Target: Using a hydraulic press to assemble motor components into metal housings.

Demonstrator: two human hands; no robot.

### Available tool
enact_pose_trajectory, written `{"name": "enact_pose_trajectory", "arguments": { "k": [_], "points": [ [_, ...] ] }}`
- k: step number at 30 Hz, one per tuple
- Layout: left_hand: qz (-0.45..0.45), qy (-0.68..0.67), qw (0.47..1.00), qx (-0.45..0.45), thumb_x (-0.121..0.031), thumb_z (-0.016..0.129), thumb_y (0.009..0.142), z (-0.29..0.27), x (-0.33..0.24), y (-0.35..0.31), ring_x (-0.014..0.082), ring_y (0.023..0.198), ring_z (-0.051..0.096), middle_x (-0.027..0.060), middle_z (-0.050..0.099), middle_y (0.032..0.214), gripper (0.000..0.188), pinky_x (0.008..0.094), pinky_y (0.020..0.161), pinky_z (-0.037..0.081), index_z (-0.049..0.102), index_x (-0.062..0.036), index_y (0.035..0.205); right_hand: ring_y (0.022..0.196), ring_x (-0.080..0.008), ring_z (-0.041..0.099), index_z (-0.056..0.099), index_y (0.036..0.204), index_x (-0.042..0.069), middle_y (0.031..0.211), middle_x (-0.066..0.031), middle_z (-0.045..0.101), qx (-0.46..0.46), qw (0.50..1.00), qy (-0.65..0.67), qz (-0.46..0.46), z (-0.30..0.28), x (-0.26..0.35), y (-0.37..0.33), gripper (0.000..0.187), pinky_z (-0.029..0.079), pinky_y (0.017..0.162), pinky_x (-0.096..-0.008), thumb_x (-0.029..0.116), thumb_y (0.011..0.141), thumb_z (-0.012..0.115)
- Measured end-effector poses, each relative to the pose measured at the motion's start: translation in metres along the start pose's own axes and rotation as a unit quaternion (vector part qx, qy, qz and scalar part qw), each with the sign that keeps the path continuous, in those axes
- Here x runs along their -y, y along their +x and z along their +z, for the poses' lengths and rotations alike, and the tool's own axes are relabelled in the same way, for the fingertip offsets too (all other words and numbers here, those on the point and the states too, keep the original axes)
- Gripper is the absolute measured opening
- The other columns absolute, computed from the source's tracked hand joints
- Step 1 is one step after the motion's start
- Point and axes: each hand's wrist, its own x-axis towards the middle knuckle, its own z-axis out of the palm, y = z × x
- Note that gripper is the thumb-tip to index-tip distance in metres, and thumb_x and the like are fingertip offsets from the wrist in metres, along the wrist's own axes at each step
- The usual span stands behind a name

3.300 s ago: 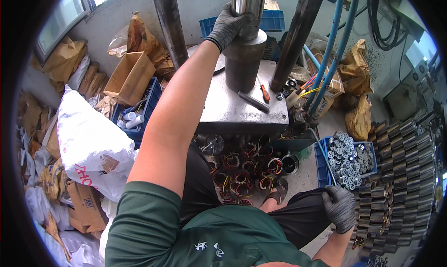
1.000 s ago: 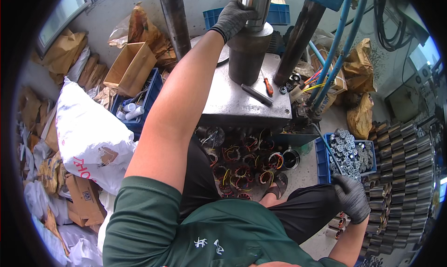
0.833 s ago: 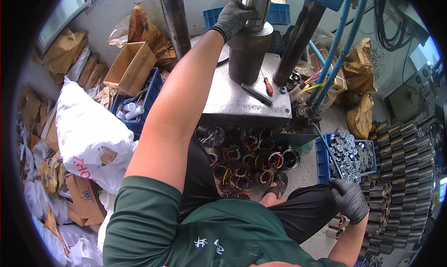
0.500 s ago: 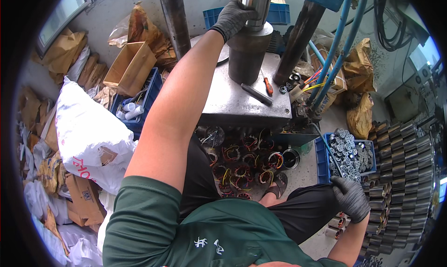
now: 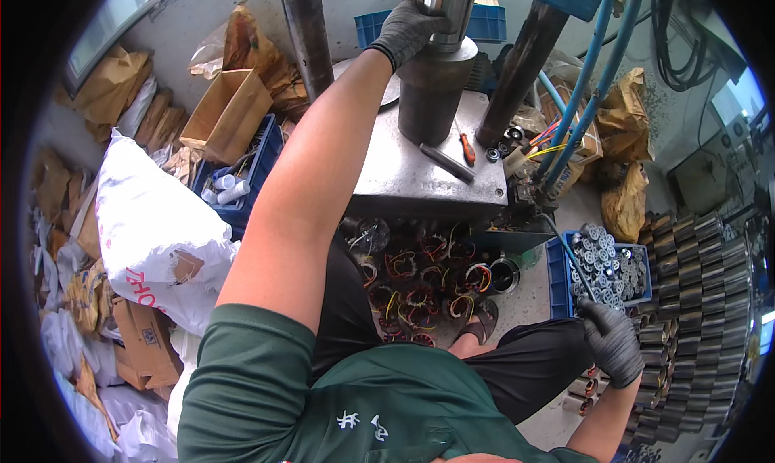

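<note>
My left hand [image 5: 410,31], in a dark grey glove, is closed against the side of a shiny metal cylinder [image 5: 450,11]. The cylinder stands on a dark, thick round block [image 5: 428,104] on the steel table of a press [image 5: 379,168]. Low on the right, my gloved right hand [image 5: 613,346] is curled around the end of a long thin lever [image 5: 571,257] that slants down from the press. The glove hides the lever's tip. In front of the block lie a dark metal rod [image 5: 446,163] and a screwdriver [image 5: 466,146] with an orange handle.
Dark press columns [image 5: 307,39] flank the block. Wound motor stators [image 5: 416,281] with coloured wires lie on the floor below. At right are a blue crate [image 5: 559,281] of round metal parts and stacked metal cylinders [image 5: 694,318]. A white sack [image 5: 157,221] and a wooden box [image 5: 228,116] stand left.
The view has shifted very slightly. Both hands keep their places, the left on the metal cylinder and the right on the lever.
</note>
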Motion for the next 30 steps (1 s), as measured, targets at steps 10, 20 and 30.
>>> {"name": "enact_pose_trajectory", "arguments": {
  "k": [10, 20, 30],
  "points": [
    [0.014, -0.028, 1.0, -0.005, -0.04, 0.095, 0.062, 0.001, 0.0, -0.002, 0.0237, 0.091, 0.072, 0.0152, 0.072, 0.096, 0.071, 0.0352, 0.087, 0.057, 0.065, 0.002, 0.111, 0.099, -0.0368, 0.075, 0.072, 0.122, -0.002, 0.105, -0.0228, 0.076, -0.019, 0.999, -0.031, -0.031, 0.0, 0.004, -0.001, 0.033, 0.058, 0.089, -0.0412, -0.001, 0.09, 0.061],
    [-0.015, 0.005, 1.0, 0.02, -0.042, 0.094, 0.063, 0.001, 0.004, 0.003, 0.0243, 0.092, 0.072, 0.0164, 0.073, 0.102, 0.079, 0.0359, 0.086, 0.058, 0.062, 0.0043, 0.118, 0.101, -0.0392, 0.073, 0.071, 0.12, -0.002, 0.106, -0.0239, 0.074, -0.092, 0.994, 0.0, -0.054, 0.005, 0.003, -0.001, 0.031, 0.057, 0.091, -0.0418, -0.002, 0.09, 0.062],
    [0.098, -0.43, 0.895, 0.067, 0.007, 0.078, 0.087, 0.023, 0.016, 0.005, 0.0189, 0.103, 0.067, 0.0089, 0.061, 0.124, 0.08, 0.0332, 0.084, 0.063, 0.034, -0.0185, 0.148, 0.098, -0.0356, 0.074, 0.071, 0.117, 0.0, 0.107, -0.0216, 0.074, -0.402, 0.876, -0.158, -0.214, -0.087, 0.05, 0.152, 0.026, 0.058, 0.086, -0.0418, 0.02, 0.1, 0.068]
  ]
}}
